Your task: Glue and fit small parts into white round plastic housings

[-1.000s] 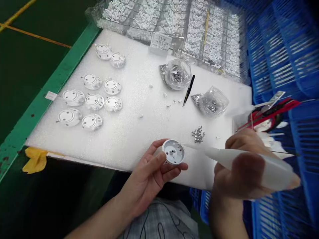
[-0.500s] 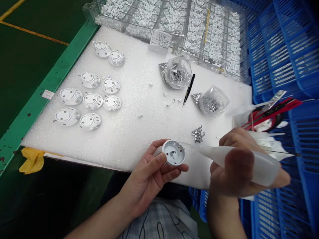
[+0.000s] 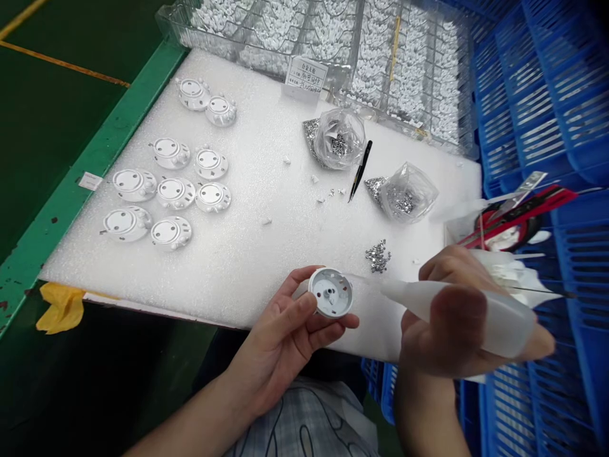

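Head view: left grip [image 3: 291, 320] holds a round hollow cup [image 3: 339, 297], right grip [image 3: 454, 336] a translucent tapered bottle [image 3: 508, 325].

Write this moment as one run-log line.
left hand: holds round white part, open side showing | right hand: holds translucent bottle, nozzle toward part | tweezers: on white foam

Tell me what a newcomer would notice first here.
The translucent bottle in the right hand stands out first, its nozzle pointing toward the round white part in the left hand. Next come nine white rounded pieces on the left of the foam sheet, and the clear tray filled with small white parts at its far edge.
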Demonstrator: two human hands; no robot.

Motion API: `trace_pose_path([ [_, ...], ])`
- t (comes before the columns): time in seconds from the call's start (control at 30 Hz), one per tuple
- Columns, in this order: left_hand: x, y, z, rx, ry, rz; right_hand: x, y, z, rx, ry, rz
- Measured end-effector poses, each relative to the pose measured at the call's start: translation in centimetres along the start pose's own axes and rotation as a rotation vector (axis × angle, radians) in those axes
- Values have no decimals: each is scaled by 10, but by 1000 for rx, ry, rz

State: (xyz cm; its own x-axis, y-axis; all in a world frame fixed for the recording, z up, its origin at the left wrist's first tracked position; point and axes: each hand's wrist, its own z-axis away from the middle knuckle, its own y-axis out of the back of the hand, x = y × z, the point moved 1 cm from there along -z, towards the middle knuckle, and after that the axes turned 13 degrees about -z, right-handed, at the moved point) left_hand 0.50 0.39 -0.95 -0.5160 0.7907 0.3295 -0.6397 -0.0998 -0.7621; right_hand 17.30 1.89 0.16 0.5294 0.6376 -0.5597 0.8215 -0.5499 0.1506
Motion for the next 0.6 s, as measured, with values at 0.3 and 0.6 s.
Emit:
trace_pose_path([
  [0.3,-2,4,-2,-1,-3,76,5,8,-9,315,-706,-375],
  [0.6,-3,11,-3,-51,-22,149,20,2,13,-375,-645,159],
])
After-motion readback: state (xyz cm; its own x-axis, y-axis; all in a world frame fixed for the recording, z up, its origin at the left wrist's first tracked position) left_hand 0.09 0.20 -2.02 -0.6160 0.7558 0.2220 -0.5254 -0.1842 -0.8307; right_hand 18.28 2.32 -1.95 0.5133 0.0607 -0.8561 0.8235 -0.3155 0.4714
